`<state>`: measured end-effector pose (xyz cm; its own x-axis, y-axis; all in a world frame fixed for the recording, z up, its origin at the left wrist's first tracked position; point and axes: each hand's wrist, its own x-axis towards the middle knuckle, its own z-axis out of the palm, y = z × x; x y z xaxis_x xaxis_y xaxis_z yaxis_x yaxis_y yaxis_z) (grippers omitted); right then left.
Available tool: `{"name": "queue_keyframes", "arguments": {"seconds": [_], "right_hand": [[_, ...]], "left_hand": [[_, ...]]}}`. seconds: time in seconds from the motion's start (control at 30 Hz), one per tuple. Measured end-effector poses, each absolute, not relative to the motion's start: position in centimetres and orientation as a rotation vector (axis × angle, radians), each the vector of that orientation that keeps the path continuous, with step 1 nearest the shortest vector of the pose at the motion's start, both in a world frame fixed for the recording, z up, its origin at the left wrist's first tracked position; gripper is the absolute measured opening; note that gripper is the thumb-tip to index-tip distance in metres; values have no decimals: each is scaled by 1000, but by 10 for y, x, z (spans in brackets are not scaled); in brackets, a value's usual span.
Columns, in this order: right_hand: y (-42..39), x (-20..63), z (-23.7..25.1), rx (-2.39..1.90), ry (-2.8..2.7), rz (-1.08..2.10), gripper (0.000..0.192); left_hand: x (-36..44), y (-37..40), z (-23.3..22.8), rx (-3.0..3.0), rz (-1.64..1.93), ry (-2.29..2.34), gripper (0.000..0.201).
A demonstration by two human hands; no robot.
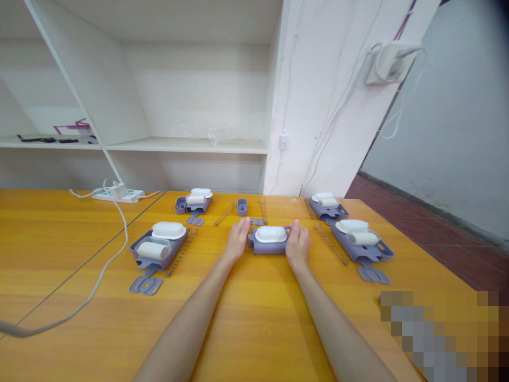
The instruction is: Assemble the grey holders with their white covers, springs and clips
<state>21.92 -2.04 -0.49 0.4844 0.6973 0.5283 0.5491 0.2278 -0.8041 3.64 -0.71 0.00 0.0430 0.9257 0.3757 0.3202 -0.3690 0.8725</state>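
In front of me on the wooden table lies a purple-grey perforated plastic holder, with a white oval lid-like part on top. My right hand grips the right end of this holder, thumb and fingers partly hidden around it. Just off its left end, my left hand stands with fingers stretched forward, holding nothing that I can see. Beyond the holder are a flat purple-grey piece, a small purple-grey cup and two coil springs, one on the left and one on the right.
Similar holders with white parts sit at left, back left, right and back right, with springs and flat pieces beside them. A power strip trails a white cable over the table's left side. White shelves stand behind.
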Motion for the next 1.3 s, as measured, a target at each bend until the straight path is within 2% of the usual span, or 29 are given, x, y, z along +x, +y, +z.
{"name": "queue_keyframes", "arguments": {"seconds": [1.3], "right_hand": [[-20, 219, -5, -1420, -1169, 147, 55]], "left_hand": [[40, -11, 2, 1781, 1250, 1236, 50]]}}
